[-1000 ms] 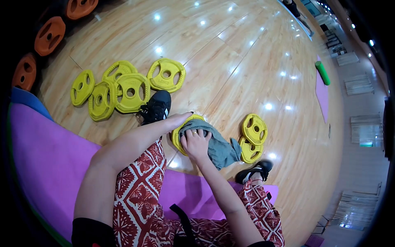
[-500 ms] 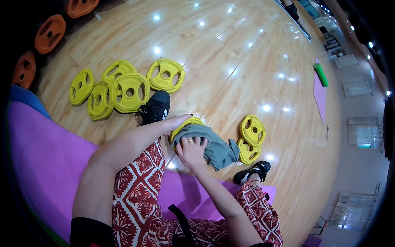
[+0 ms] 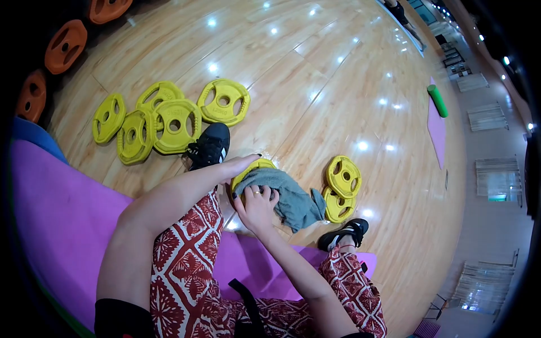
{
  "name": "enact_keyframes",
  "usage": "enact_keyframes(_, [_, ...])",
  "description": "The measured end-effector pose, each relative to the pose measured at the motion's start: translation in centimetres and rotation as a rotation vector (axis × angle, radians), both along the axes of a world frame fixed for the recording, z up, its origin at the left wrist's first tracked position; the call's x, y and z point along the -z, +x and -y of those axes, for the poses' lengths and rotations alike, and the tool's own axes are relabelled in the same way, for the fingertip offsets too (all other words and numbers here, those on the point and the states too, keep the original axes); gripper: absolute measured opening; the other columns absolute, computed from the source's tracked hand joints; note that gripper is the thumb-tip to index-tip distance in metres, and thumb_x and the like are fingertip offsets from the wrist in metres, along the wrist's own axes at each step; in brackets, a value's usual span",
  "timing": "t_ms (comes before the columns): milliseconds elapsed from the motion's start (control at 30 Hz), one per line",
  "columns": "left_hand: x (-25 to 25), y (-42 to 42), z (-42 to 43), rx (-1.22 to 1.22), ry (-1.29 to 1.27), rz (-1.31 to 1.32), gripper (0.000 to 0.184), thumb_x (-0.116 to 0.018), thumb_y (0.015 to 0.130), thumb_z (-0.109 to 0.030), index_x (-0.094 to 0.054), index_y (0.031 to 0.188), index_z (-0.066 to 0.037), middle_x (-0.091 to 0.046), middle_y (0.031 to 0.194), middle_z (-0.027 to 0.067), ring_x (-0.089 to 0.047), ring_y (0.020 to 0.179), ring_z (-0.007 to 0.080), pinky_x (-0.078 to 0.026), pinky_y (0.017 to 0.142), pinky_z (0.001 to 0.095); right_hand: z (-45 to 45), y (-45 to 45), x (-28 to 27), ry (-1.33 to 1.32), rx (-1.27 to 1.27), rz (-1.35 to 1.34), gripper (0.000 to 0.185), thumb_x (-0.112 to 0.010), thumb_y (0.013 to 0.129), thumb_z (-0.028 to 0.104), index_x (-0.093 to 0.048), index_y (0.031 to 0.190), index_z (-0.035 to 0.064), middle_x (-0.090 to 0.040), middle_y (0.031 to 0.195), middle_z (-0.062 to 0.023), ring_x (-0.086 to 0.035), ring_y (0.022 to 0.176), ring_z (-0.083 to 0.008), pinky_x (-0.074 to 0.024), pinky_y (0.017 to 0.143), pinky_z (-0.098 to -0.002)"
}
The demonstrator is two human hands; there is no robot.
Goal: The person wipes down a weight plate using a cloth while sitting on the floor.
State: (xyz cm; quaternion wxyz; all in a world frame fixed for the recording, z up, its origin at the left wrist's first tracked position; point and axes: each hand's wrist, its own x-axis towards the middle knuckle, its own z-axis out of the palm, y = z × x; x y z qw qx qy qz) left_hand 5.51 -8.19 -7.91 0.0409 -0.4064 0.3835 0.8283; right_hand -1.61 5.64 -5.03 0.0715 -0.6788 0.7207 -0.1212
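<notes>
A yellow weight plate (image 3: 261,163) stands tilted on the floor between my feet, mostly covered by a grey-green cloth (image 3: 298,204). My left hand (image 3: 241,165) grips the plate's upper left rim, thumb along the top; its other fingers are hidden behind. Over the plate's face, my right hand (image 3: 257,209) presses the cloth with bent fingers, its thumb near the left rim. The loose end of the cloth trails right, towards two stacked yellow plates (image 3: 344,177).
Several yellow plates (image 3: 224,102) lie on the wooden floor beyond my left shoe (image 3: 211,145). Orange plates (image 3: 66,47) stand at the far left. A purple mat (image 3: 73,180) is beneath me. Far right, a green roller (image 3: 437,101) rests on a pink mat (image 3: 437,135).
My right hand has slid slightly left over the cloth, its thumb now nearer the plate's left rim. My left hand keeps its hold. The whole view has shifted a little.
</notes>
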Motion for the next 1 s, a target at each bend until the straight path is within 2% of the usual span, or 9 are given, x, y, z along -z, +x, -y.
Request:
enact_keyframes(167, [-1.3,0.3,-0.1,-0.014,0.027,-0.037,0.056,-0.033,0.085,-0.049,-0.050,0.116,-0.006,-0.056,0.108,0.0118,-0.057,0.093,0.0203,-0.047,0.075,0.0352,-0.5,-0.6,0.3,0.016,-0.070,-0.065,0.034,-0.049,0.078,0.034,-0.055,0.096,0.0058,-0.052,0.101,-0.0087,-0.040,0.103,-0.0314,-0.0228,0.088,-0.0507])
enact_keyframes(333, [1.1,-0.2,0.1,-0.045,0.035,-0.066,0.055,-0.032,0.085,-0.049,-0.051,0.115,-0.008,-0.058,0.103,0.0099,-0.059,0.087,0.0182,-0.049,0.071,0.0320,-1.7,-2.2,0.8,0.047,-0.112,-0.087,0.036,-0.047,0.079,0.031,-0.050,0.107,0.0085,-0.050,0.107,-0.0075,-0.039,0.108,-0.0292,-0.0239,0.089,-0.0511])
enact_keyframes(400, [2.0,-0.4,0.1,-0.016,-0.012,-0.066,0.055,-0.033,0.084,-0.051,-0.051,0.115,-0.008,-0.057,0.102,0.0087,-0.057,0.087,0.0183,-0.048,0.071,0.0317,-1.8,-3.2,2.0,0.004,0.013,-0.139,0.036,-0.046,0.080,0.031,-0.049,0.108,0.0084,-0.049,0.112,-0.0076,-0.037,0.112,-0.0273,-0.0223,0.092,-0.0513])
enact_keyframes(433, [0.4,-0.3,0.0,-0.014,-0.037,-0.012,0.049,-0.031,0.086,-0.048,-0.052,0.113,-0.013,-0.055,0.095,0.0056,-0.052,0.076,0.0141,-0.046,0.068,0.0271,-1.8,-3.9,2.3,0.064,0.109,-0.166,0.036,-0.045,0.081,0.030,-0.048,0.108,0.0077,-0.047,0.116,-0.0079,-0.035,0.116,-0.0263,-0.0217,0.092,-0.0520])
enact_keyframes(533, [-0.4,-0.2,-0.2,-0.030,-0.057,0.017,0.050,-0.033,0.085,-0.050,-0.051,0.112,-0.013,-0.054,0.099,0.0067,-0.053,0.077,0.0156,-0.046,0.065,0.0272,-2.5,-6.8,4.4,0.041,0.368,-0.156,0.036,-0.044,0.081,0.031,-0.051,0.106,0.0060,-0.048,0.115,-0.0078,-0.035,0.117,-0.0257,-0.0208,0.091,-0.0553])
enact_keyframes(600, [1.0,-0.4,0.0,-0.020,-0.075,0.014,0.051,-0.033,0.085,-0.049,-0.050,0.113,-0.011,-0.054,0.100,0.0087,-0.054,0.080,0.0163,-0.047,0.064,0.0276,-3.4,-8.3,4.7,0.072,0.392,-0.151,0.035,-0.043,0.083,0.030,-0.051,0.107,0.0052,-0.046,0.119,-0.0100,-0.033,0.118,-0.0268,-0.0189,0.092,-0.0574])
enact_keyframes(733, [1.6,-0.4,0.1,0.033,0.016,0.023,0.057,-0.037,0.080,-0.055,-0.049,0.115,-0.012,-0.052,0.105,0.0083,-0.052,0.086,0.0188,-0.046,0.064,0.0302,-4.7,-8.2,4.5,0.113,0.331,-0.146,0.033,-0.044,0.082,0.027,-0.051,0.105,0.0045,-0.046,0.119,-0.0104,-0.031,0.119,-0.0302,-0.0180,0.092,-0.0567])
enact_keyframes(833, [0.3,-0.2,-0.1,-0.002,-0.104,0.018,0.053,-0.032,0.085,-0.049,-0.049,0.114,-0.008,-0.056,0.100,0.0128,-0.058,0.084,0.0214,-0.049,0.068,0.0307,-4.9,-5.7,3.5,-0.030,0.295,0.146,0.030,-0.046,0.079,0.019,-0.052,0.105,0.0053,-0.049,0.114,-0.0102,-0.034,0.115,-0.0308,-0.0165,0.094,-0.0496])
enact_keyframes(1000, [1.0,-0.2,0.0,0.012,-0.015,-0.008,0.053,-0.032,0.084,-0.050,-0.049,0.113,-0.008,-0.056,0.099,0.0134,-0.058,0.082,0.0211,-0.049,0.067,0.0307,-4.8,-0.2,1.3,-0.063,-0.058,0.247,0.038,-0.053,0.073,0.019,-0.050,0.109,0.0091,-0.050,0.112,-0.0074,-0.041,0.108,-0.0264,-0.0194,0.095,-0.0481])
